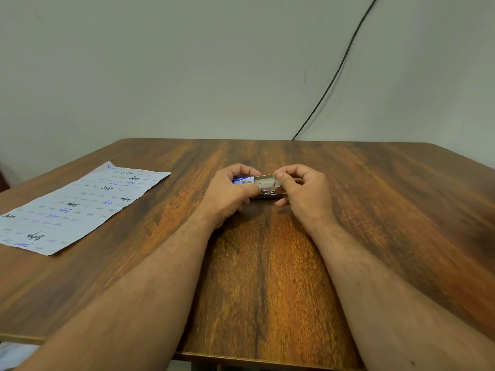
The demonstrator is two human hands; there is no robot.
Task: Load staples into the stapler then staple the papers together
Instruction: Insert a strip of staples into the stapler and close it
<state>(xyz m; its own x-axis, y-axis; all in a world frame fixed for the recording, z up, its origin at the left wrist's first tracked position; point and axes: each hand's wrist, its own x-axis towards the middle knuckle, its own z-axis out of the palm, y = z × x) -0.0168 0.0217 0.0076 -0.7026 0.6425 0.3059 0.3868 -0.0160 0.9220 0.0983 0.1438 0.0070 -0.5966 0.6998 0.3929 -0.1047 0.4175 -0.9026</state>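
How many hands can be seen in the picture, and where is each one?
2. The left hand holds the blue end of the small staple box at the table's middle. The right hand pinches its open tray end. No other hands show.

streaked orange-brown table [267,263], white papers [80,207] scrawled blue and black, blue-and-white staple box [243,180], black cable [340,68].

Person, head view — two bare forearms entering from the lower edge, no sleeves in view, fine hair along both. Left hand [229,195]: no ring, watch or band visible. Right hand [304,192]: likewise unadorned — a small dark mark shows low on the right forearm.
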